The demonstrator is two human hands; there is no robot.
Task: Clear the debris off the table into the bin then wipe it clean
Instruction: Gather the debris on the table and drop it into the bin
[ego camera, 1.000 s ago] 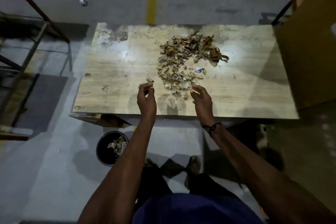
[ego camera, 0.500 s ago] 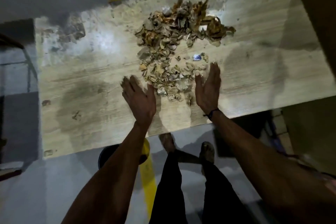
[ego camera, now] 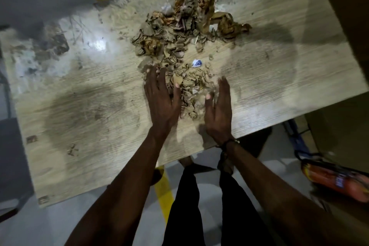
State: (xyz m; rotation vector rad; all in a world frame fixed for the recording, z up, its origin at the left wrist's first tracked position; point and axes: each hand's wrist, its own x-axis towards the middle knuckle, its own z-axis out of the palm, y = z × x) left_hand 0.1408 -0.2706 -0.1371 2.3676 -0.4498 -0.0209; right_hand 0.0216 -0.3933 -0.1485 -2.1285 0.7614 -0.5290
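Brown scraps of debris (ego camera: 185, 46) lie heaped on the pale wood-grain bench (ego camera: 79, 106), the near end of the heap caught between two hands. Left hand (ego camera: 159, 98) lies flat, fingers straight, its grip released, touching the scraps on its right. Right hand (ego camera: 219, 110) stands on edge, fingers straight, grip released too, scraps against its left side. Just beyond both, a small blue-and-white scrap (ego camera: 197, 63) sits among the debris. Right wrist carries a dark band (ego camera: 227, 144).
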